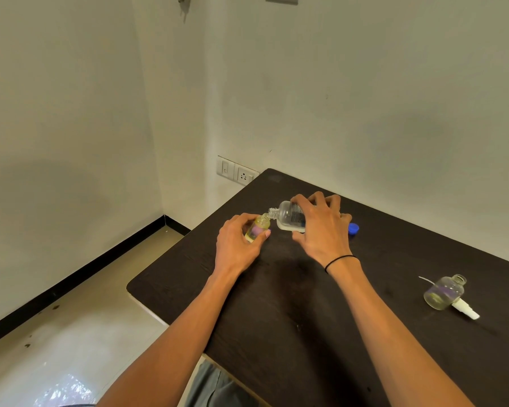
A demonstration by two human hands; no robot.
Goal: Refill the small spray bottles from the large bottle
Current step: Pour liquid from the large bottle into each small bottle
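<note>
**Clear bottle tipped at small bottle's mouth**

Dark bench [306,304] carried everything. The right hand [321,230], fingers wrapped round the large bottle [288,217], held it tilted, neck touching the small bottle [257,229] gripped in the left hand [235,245]. Right of the large bottle lay a blue cap [353,229]; farther right stood a second small bottle [444,292], its sprayer [465,308] beside it.

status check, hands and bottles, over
Left hand grip on small spray bottle; right hand tipping large bottle, necks meeting. Second small bottle open, waiting at right by its spray head. Blue cap behind; nothing in the way.

Dark table [306,318]: bottle [443,292], blue cap [353,228].
</note>
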